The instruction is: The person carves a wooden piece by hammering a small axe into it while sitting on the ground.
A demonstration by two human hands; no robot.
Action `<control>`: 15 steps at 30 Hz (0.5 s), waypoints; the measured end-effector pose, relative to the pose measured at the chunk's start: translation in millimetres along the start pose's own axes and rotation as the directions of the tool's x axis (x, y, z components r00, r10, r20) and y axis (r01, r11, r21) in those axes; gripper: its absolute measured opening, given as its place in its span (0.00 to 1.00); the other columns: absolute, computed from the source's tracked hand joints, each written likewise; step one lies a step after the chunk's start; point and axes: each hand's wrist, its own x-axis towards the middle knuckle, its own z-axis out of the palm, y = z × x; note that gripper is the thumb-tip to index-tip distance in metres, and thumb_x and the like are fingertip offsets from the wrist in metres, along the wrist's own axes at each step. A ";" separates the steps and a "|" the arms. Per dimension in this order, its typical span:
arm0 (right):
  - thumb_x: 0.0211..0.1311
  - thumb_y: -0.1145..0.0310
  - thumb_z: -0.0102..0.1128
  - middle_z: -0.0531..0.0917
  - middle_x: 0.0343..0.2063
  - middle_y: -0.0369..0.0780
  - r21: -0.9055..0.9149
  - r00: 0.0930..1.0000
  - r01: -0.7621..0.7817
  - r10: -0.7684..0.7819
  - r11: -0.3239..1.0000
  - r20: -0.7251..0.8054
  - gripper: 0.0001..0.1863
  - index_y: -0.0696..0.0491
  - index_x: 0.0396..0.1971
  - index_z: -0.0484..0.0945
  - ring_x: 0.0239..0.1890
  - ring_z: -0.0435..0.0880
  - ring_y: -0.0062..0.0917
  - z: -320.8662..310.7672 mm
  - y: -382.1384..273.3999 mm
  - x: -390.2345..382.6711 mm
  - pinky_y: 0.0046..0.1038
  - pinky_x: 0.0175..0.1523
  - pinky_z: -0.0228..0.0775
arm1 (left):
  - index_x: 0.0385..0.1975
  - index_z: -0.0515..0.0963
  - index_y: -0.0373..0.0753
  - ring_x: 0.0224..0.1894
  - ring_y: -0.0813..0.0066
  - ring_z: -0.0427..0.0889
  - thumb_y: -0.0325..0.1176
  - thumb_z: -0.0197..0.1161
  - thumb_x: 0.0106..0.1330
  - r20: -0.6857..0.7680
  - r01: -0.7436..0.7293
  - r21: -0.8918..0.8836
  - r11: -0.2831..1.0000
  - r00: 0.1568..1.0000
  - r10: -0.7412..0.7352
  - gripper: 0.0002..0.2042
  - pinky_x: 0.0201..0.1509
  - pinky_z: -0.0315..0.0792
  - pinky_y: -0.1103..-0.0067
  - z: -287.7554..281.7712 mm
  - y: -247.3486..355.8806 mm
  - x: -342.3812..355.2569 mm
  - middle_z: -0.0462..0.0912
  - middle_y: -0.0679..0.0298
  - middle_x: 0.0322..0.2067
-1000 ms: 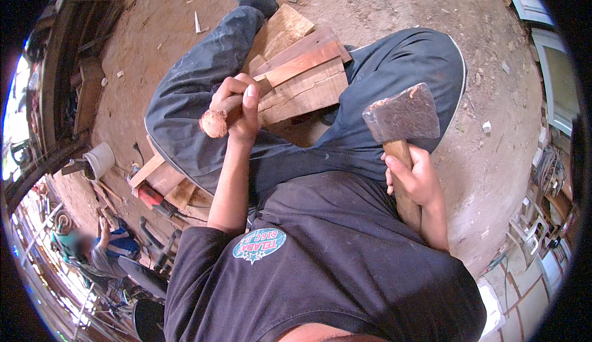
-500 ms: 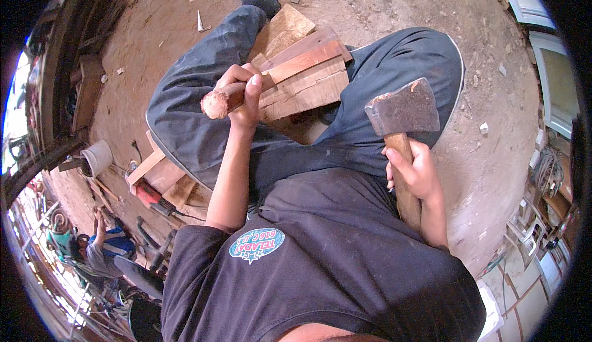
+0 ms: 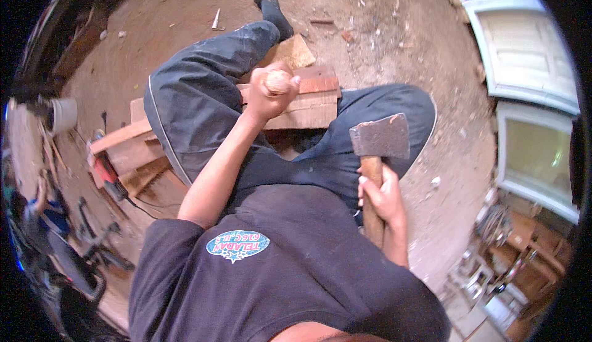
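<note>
I sit cross-legged in dark trousers. My left hand grips a short round wooden stick, its pale rough end facing up at me, over the stacked boards that lie between my legs. My right hand is closed round the wooden handle of a hatchet, whose dark metal head is raised over my right thigh. A lighter offcut of wood lies by my left foot.
At left are a red power tool among boards, a white bucket, tubular equipment and another person. Framed panels line the right, above assorted clutter. Small scraps dot the dirt floor.
My left hand has swung rightward and turned the stick end-on. The hatchet sits lower and further left in view. The whole view has shifted, showing more of the right-hand panels.
</note>
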 end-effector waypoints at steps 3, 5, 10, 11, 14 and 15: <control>0.62 0.75 0.56 0.77 0.22 0.37 -0.040 0.994 0.106 -0.105 0.994 0.025 0.14 0.62 0.47 0.72 0.21 0.76 0.19 11.2 -41.4 2.0 0.22 0.28 0.72 | 0.16 0.72 0.37 0.19 0.71 0.74 0.25 0.67 0.55 0.028 0.097 -0.030 0.995 0.995 -0.096 0.10 0.25 0.67 0.76 4.2 -2.4 -1.6 0.74 0.61 0.17; 0.63 0.75 0.56 0.77 0.22 0.38 -0.080 0.983 0.183 -0.181 0.980 0.036 0.15 0.62 0.48 0.72 0.22 0.77 0.19 23.6 -75.4 0.8 0.22 0.29 0.72 | 0.17 0.73 0.38 0.20 0.69 0.75 0.27 0.68 0.54 0.012 0.149 -0.030 0.988 0.989 -0.149 0.09 0.26 0.68 0.75 3.6 -2.4 -1.3 0.75 0.60 0.17; 0.64 0.75 0.58 0.79 0.24 0.36 0.053 0.908 0.410 -0.413 0.910 0.073 0.17 0.60 0.53 0.73 0.25 0.78 0.18 50.8 -125.6 1.9 0.21 0.32 0.73 | 0.23 0.75 0.38 0.24 0.63 0.79 0.33 0.70 0.50 0.047 0.088 0.010 0.996 0.995 -0.089 0.10 0.30 0.70 0.70 6.5 -11.9 -3.0 0.79 0.59 0.21; 0.65 0.73 0.59 0.79 0.24 0.35 -0.013 0.917 0.393 -0.390 0.920 0.083 0.16 0.59 0.52 0.74 0.25 0.77 0.17 51.1 -119.1 11.6 0.20 0.31 0.71 | 0.25 0.75 0.38 0.26 0.57 0.80 0.33 0.69 0.50 0.064 0.084 0.010 0.996 0.994 -0.084 0.10 0.31 0.70 0.68 6.2 -6.9 -2.3 0.79 0.56 0.23; 0.66 0.72 0.59 0.79 0.24 0.34 -0.387 0.932 0.361 -0.337 0.848 0.130 0.14 0.58 0.50 0.76 0.24 0.76 0.15 55.9 -121.2 34.3 0.19 0.30 0.69 | 0.25 0.75 0.38 0.27 0.51 0.79 0.35 0.70 0.50 0.057 0.067 0.024 0.997 0.996 -0.069 0.11 0.31 0.70 0.67 11.5 -11.2 -0.5 0.78 0.53 0.23; 0.66 0.69 0.61 0.79 0.24 0.33 -0.402 0.929 0.368 -0.347 0.839 0.127 0.13 0.58 0.46 0.77 0.23 0.74 0.14 53.2 -122.8 35.7 0.19 0.28 0.68 | 0.25 0.75 0.38 0.27 0.51 0.79 0.35 0.70 0.50 0.041 0.062 0.012 0.998 0.997 -0.062 0.11 0.31 0.70 0.67 14.2 -12.6 0.4 0.78 0.53 0.23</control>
